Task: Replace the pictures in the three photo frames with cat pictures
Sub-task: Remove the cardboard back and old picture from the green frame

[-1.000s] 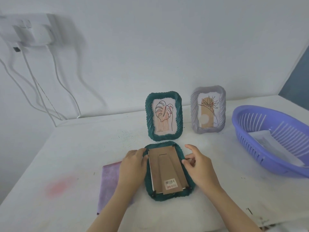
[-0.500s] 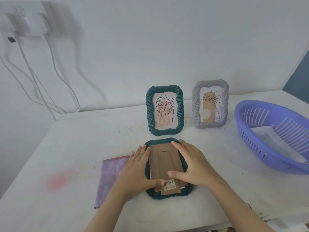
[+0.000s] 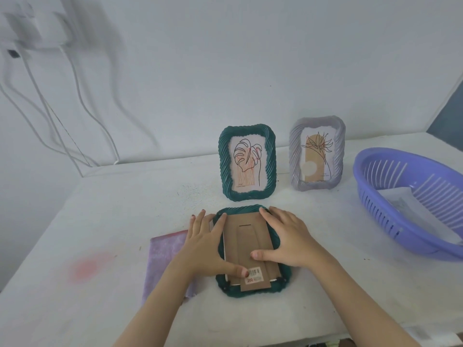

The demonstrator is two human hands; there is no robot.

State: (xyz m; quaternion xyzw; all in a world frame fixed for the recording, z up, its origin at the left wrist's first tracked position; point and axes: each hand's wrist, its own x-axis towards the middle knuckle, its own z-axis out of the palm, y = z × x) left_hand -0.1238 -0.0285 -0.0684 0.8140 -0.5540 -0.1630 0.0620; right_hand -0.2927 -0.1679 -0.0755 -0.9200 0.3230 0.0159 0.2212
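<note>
Sticker (image 3: 255, 275) reading "200" sits on the cardboard back (image 3: 246, 236) — left hand (image 3: 203, 246) and right hand (image 3: 288, 239) press it, fingers (image 3: 271, 217) straight.

The left hand (image 3: 204, 246) lies palm down, fingers straight and pointing away, thumb stretched rightward. The right hand (image 3: 288, 236) lies flat likewise, thumb reaching left. Both bare forearms (image 3: 155, 309) come up from the lower edge, converging.

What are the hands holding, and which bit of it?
Nothing is gripped. The left hand and right hand press flat on the face-down green frame, over its side rims, thumbs on the cardboard back.
</note>
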